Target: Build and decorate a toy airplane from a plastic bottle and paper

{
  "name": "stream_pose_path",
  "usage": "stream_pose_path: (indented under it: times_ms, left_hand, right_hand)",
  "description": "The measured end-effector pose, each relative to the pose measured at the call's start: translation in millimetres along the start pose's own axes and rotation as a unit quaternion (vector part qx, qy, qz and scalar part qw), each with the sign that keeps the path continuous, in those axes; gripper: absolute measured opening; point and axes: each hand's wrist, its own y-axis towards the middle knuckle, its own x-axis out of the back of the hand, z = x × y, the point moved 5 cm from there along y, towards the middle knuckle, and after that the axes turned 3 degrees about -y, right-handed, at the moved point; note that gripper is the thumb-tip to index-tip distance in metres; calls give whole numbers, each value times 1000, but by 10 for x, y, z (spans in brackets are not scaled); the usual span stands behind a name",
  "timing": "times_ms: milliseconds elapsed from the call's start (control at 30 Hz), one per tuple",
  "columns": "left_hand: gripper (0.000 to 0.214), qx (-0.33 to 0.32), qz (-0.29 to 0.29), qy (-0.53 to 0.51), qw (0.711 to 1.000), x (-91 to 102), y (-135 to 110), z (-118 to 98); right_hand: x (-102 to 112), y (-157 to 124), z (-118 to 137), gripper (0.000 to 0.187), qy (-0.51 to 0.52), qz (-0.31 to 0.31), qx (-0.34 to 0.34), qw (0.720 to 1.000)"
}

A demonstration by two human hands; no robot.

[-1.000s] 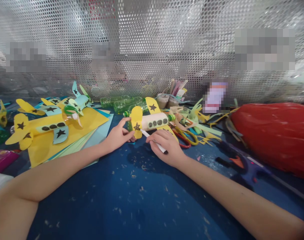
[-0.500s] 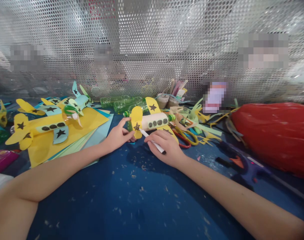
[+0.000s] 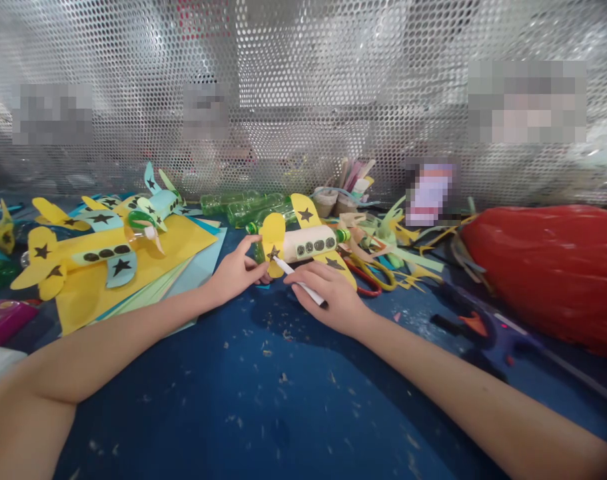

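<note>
A toy plane made from a bottle [image 3: 309, 241] lies in front of me, wrapped in pale paper with dark round windows and fitted with yellow wings and tail. My left hand [image 3: 240, 270] grips its tail end, thumb and fingers around the edge of the yellow tail piece [image 3: 273, 229]. Between the fingers of my right hand [image 3: 328, 293] is a white marker [image 3: 298, 281], its tip on the dark star [image 3: 274, 253] of that tail piece. Black stars also mark both wings.
Finished-looking yellow and blue bottle planes [image 3: 100, 253] rest on coloured paper sheets [image 3: 183, 267] at left. Green bottles [image 3: 243, 203], scissors [image 3: 383, 273] and paper scraps [image 3: 408, 257] lie behind. At right are a purple glue gun [image 3: 508, 333] and a red bag [image 3: 548, 273].
My right hand and the marker have shifted slightly left, the tip moving a little across the star. My left hand and the plane look unmoved.
</note>
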Motion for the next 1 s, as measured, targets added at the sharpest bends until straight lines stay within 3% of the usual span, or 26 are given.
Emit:
stream_pose_path:
  times_ms: [1000]
  left_hand:
    - [53,-7,0,12,1000,1,-4,-15]
  right_hand:
    - [-5,11,5,17,4,6,1,1000]
